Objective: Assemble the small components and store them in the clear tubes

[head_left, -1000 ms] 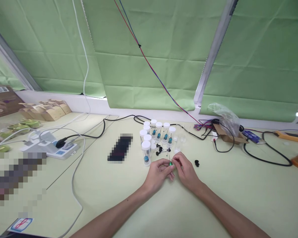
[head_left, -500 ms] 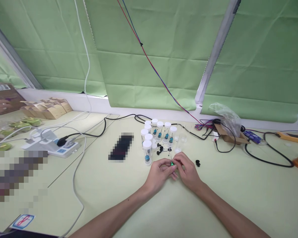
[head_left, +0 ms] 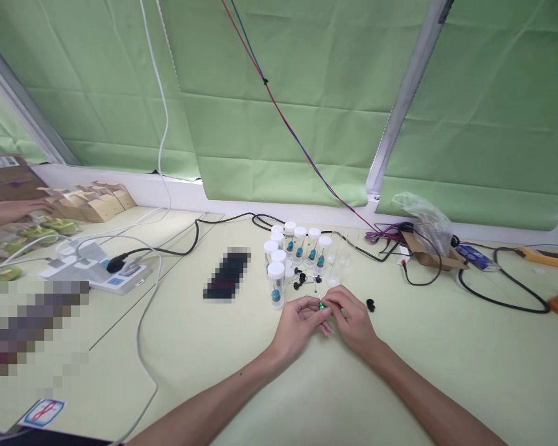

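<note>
Between the thumb and fingers of my left hand [head_left: 298, 323] is a small shiny green part [head_left: 322, 306] with a thin metal pin pointing up and away. My right hand [head_left: 351, 317] is pinched closed right beside it; what its fingertips hold is hidden. Just beyond the hands lie several small black parts [head_left: 300, 279]. White-capped clear tubes [head_left: 276, 286] with blue-green pieces inside stand upright in a cluster behind and to the left. Another black part [head_left: 371, 305] rests right of my right hand.
Clear tubes [head_left: 344, 260] stand uncapped behind my right hand. A pixelated dark object [head_left: 227, 274] lies left. Further left are a power strip [head_left: 125, 279], white cables and a co-worker's hand [head_left: 13, 210] by cardboard boxes [head_left: 97, 204]. A carton with a plastic bag [head_left: 425, 223] sits at right.
The pin on the green part now leans to the left and shows more clearly. My hands stay nearly in place. At far left, the co-worker's hand has reached further right.
</note>
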A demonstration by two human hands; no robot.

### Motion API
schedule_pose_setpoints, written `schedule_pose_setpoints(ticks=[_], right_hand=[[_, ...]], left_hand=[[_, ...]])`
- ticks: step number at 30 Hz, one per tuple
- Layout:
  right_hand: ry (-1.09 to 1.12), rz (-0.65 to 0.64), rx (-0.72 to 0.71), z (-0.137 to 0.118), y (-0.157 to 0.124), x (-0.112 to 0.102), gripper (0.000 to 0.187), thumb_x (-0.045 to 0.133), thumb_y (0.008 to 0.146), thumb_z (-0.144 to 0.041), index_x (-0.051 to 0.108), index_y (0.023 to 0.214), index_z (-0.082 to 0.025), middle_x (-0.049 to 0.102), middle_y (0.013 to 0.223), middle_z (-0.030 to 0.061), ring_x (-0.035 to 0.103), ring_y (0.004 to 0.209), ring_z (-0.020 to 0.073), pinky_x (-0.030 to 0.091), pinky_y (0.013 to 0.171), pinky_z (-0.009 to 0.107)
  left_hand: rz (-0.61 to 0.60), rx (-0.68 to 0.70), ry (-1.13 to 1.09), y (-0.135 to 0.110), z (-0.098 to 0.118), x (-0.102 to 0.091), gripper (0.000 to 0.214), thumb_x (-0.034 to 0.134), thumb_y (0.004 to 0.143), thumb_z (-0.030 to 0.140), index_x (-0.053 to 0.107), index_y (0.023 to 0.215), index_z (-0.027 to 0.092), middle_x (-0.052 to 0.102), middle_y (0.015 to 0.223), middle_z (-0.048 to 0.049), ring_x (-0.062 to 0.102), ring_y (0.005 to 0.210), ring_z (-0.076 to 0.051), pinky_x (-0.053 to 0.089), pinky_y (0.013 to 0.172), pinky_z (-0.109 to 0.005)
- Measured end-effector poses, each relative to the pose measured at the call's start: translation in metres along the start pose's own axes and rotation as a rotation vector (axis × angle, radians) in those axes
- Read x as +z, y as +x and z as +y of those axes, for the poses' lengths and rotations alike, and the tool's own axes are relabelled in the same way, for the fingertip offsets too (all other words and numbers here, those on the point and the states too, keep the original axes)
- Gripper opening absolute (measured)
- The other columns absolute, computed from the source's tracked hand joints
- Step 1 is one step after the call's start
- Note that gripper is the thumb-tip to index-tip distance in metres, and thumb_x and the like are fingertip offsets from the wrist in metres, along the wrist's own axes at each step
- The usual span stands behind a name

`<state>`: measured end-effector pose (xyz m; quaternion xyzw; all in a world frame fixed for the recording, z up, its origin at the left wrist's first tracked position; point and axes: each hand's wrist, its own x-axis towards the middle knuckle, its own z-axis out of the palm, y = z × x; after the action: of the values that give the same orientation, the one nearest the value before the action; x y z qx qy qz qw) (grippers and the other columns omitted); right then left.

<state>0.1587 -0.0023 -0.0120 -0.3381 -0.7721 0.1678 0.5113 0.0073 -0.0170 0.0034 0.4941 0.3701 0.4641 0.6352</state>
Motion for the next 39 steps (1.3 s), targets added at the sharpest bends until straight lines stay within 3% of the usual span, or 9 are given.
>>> schedule_pose_setpoints(ticks=[39], right_hand=[[0.046, 0.002, -0.040, 0.0051, -0.0026, -0.0006, 0.029, 0.048, 0.092, -0.013, 0.067, 0.109, -0.026, 0.058, 0.096, 0.0077, 0.061, 0.085, 0.0188, 0.054, 0.071, 0.034]], left_hand=[[0.069, 0.039, -0.028, 0.0022, 0.0033, -0.0021, 0.032, 0.074, 0.071, 0.038, 0.068, 0.086, 0.010, 0.068, 0.067, -0.0047, 0.063, 0.057, -0.016, 0.053, 0.059, -0.028]])
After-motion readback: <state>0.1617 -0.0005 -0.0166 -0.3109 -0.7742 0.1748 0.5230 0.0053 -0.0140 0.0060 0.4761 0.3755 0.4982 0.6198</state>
